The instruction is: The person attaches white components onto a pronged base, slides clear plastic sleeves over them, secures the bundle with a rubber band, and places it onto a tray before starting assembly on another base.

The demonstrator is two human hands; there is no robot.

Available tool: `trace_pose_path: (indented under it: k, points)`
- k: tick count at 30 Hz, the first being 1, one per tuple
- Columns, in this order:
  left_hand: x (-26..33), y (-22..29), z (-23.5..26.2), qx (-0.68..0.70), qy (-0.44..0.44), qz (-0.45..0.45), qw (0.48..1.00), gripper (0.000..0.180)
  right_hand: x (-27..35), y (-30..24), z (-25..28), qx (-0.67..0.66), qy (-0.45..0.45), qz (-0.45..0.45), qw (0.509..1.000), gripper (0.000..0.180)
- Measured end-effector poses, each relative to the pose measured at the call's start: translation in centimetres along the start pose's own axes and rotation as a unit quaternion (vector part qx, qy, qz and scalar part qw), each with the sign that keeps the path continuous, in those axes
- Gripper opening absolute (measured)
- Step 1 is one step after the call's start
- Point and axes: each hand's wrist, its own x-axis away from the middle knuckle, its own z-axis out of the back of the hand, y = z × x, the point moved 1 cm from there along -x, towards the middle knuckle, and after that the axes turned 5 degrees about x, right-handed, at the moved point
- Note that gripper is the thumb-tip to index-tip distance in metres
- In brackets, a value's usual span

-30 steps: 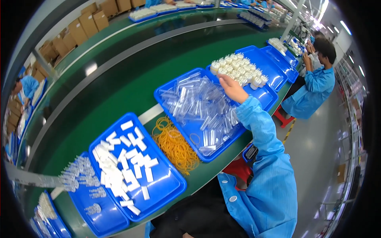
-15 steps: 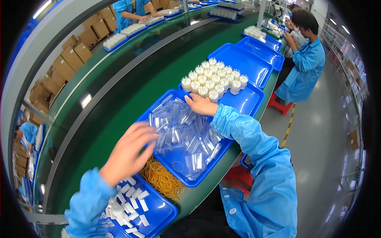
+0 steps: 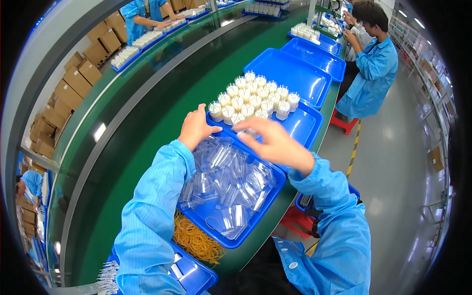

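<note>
Rubber-banded clusters of clear plastic cups or tubes with cream-white contents [image 3: 255,98] stand in rows on a blue tray [image 3: 304,132]. My left hand [image 3: 197,127] is at that tray's near left corner, thumb spread from the fingers, holding nothing visible. Over the tray's near edge, my right hand [image 3: 276,141] is slightly blurred, its fingers stretched and thumb apart. Part of one cluster shows just beneath its fingers; whether they touch cannot be seen. Below both hands, a second blue tray [image 3: 196,214] holds many loose clear plastic sleeves [image 3: 219,169] and one loose ring.
Yellow rubber bands [image 3: 196,241] lie on the green conveyor belt [image 3: 147,142]. White pieces sit in a tray [image 3: 199,275] partly hidden by my left arm. More blue trays [image 3: 290,73] line the belt's far right. A co-worker [image 3: 376,69] sits there; cartons [image 3: 73,88] stand left.
My left hand has moved up and right, from over the sleeves to the corner of the cluster tray. My right hand has shifted right and slightly down. The view has shifted a little.
</note>
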Motion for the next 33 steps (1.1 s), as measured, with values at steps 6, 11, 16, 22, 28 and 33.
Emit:
trace_pose_path:
  k: [6, 11, 16, 22, 28, 33]
  points:
    - [-2.6, 0.0, -1.3, 0.119, -0.071, 0.088, 0.986, 0.090, 3.2, 5.5, 3.5, 0.193, -0.013, -0.155, 0.969, 0.036]
    - [-3.1, -0.1, -2.4, 0.113, -0.044, 0.066, 0.990, 0.088, 3.6, 8.0, -0.5, 0.182, -0.094, -0.208, 0.956, 0.050]
    - [-2.9, 0.3, -2.6, 0.110, -0.016, 0.071, 0.991, 0.085, 2.4, 7.9, -2.2, 0.266, -0.041, -0.159, 0.950, 0.041]
    - [-2.5, 0.8, -2.3, 0.097, -0.002, 0.062, 0.993, 0.086, 2.7, 8.2, -2.2, 0.271, -0.034, -0.148, 0.950, 0.039]
    - [-2.2, 1.0, -1.5, 0.082, -0.020, 0.065, 0.994, 0.088, 2.6, 8.2, -2.0, 0.275, -0.028, -0.110, 0.955, 0.039]
    - [-1.0, 2.2, -0.3, 0.007, 0.032, 0.061, 0.998, 0.074, 3.7, 8.6, 0.7, 0.202, -0.013, -0.135, 0.970, 0.032]
